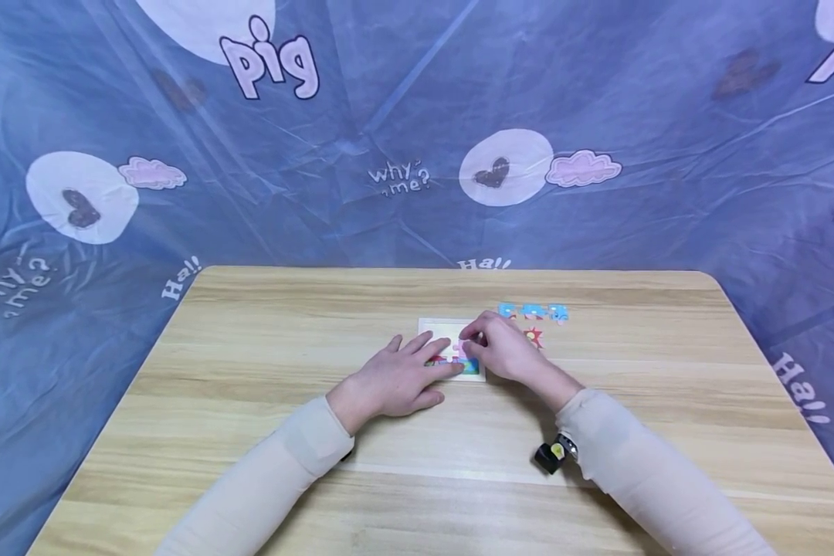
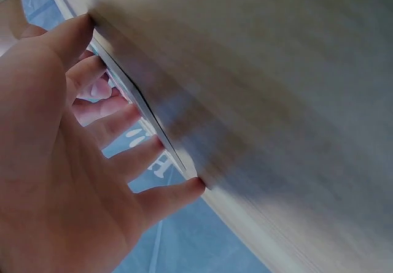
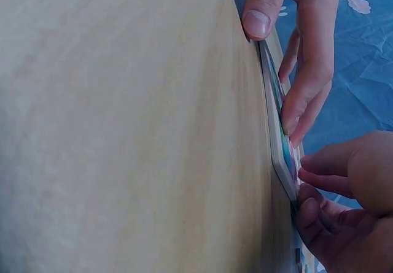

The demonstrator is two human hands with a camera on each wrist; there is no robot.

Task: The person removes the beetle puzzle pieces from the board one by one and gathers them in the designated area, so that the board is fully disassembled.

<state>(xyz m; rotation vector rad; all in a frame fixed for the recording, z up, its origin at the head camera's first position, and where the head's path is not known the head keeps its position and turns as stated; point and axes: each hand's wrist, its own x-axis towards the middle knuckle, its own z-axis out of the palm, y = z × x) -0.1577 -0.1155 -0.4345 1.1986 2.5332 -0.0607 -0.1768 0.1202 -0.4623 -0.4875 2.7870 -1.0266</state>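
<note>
A small jigsaw puzzle board (image 1: 450, 320) with a pale rim lies flat on the table, with colourful pieces, including green and blue ones (image 1: 470, 366), set along its near side. My left hand (image 1: 405, 380) rests across its left and near parts, fingers spread and fairly straight. In the left wrist view that hand's fingertips (image 2: 199, 184) touch down at the board and table. Over the board's right side, my right hand (image 1: 506, 349) pinches a pinkish puzzle piece (image 1: 463, 345), mostly hidden by the fingers. The right wrist view shows its thumb and fingers (image 3: 311, 208) at the board's edge.
Several blue puzzle pieces (image 1: 533, 310) lie in a row beyond my right hand, with a red sun-like piece (image 1: 533, 337) nearer. The wooden table (image 1: 264, 340) ends at a blue printed cloth (image 1: 389, 93). A black device (image 1: 549, 457) sits under my right wrist.
</note>
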